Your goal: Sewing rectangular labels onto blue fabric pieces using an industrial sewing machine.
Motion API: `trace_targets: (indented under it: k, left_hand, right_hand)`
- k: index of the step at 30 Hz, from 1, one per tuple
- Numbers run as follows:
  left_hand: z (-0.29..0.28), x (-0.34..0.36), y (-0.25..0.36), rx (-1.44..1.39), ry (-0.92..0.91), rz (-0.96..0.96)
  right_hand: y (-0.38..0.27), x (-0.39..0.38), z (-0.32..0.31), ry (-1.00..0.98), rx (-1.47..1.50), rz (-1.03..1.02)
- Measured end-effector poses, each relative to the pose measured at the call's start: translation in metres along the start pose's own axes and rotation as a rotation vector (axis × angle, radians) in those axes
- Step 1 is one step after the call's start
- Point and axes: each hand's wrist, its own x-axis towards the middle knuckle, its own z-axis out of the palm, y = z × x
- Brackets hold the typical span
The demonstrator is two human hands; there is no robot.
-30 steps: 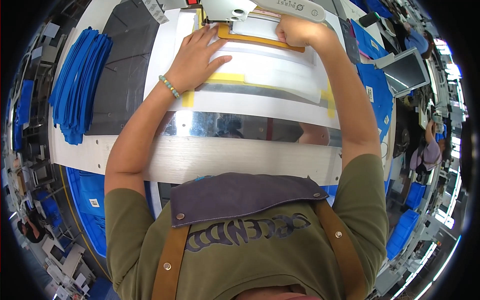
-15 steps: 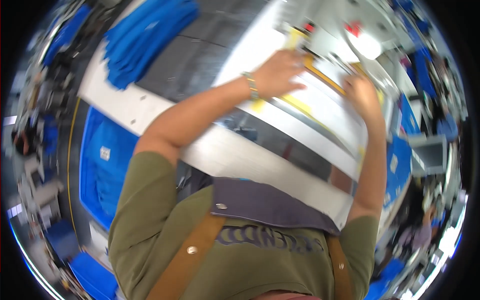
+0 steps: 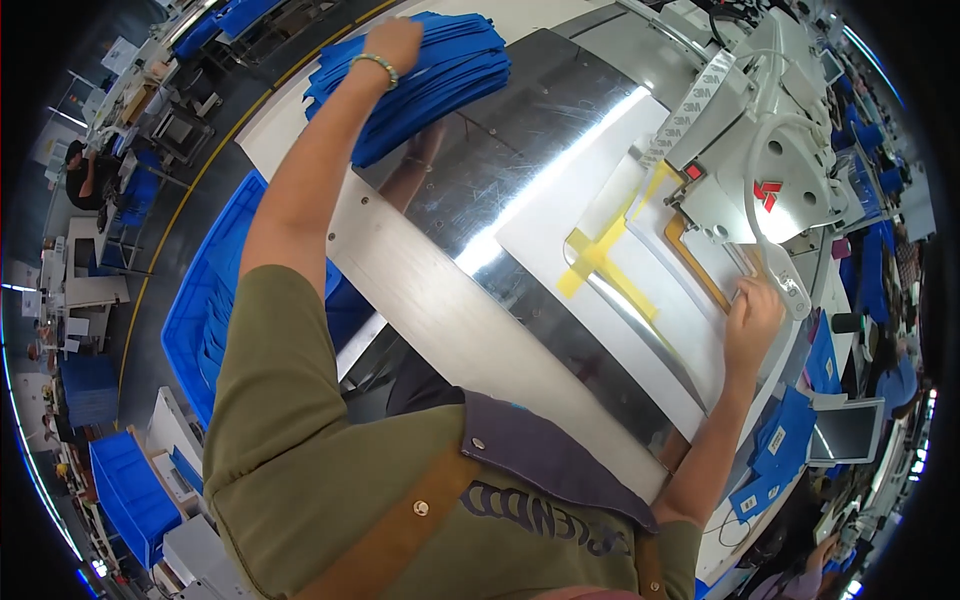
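On the far left of the metal table lies a stack of blue fabric pieces (image 3: 440,75), fanned in layers. My left hand (image 3: 395,45), a beaded bracelet at its wrist, is on top of it with fingers curled onto the fabric. My right hand (image 3: 755,312) is closed beside the near end of an amber-edged clamp frame (image 3: 700,265) under the white sewing machine head (image 3: 780,190). Whatever its fingers hold is hidden. A white sheet (image 3: 560,225) with yellow tape (image 3: 597,258) lies left of the frame.
A blue bin (image 3: 185,330) with blue fabric stands below the table's left edge. More blue pieces (image 3: 780,445) lie at right, by a grey screen (image 3: 845,430). A cable (image 3: 755,190) hangs before the machine head. A person (image 3: 85,180) sits far left.
My left hand has gone from the clamp frame across to the blue stack on the left. My right hand stays by the frame. The whole view has turned and shifted left.
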Motion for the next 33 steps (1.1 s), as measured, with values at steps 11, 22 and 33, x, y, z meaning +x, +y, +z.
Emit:
trace_targets:
  k: [11, 22, 33]
  left_hand:
    - [0.028, 0.014, -0.053, -0.092, -0.312, 0.096]
    - [-0.013, -0.024, -0.025, 0.124, 0.153, 0.005]
    - [-0.032, -0.109, 0.04, -0.084, 0.491, 0.143]
  right_hand:
    - [0.005, -0.004, -0.002, -0.008, 0.078, 0.034]
    - [0.004, -0.008, -0.003, -0.037, 0.133, 0.089]
    - [-0.006, -0.001, -0.001, -0.067, 0.122, -0.019]
